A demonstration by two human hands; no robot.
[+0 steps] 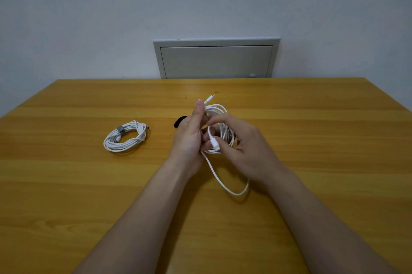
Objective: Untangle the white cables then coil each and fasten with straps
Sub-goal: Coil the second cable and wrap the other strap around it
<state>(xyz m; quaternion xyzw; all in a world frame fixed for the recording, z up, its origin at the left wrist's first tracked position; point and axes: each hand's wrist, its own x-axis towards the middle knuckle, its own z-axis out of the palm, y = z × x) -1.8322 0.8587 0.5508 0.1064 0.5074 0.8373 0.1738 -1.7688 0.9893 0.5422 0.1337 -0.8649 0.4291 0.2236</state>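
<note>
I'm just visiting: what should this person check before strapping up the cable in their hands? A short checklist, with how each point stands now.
1. First coil fastened with its grey strap: ok.
2. Second cable gripped in the left hand: ok.
3. Whole length wound in: not ok; a loose loop lies on the table.
4. Right hand pinching the cable beside a plug: ok.
5. Black strap within reach: ok; it lies just behind the left hand, partly hidden.
</note>
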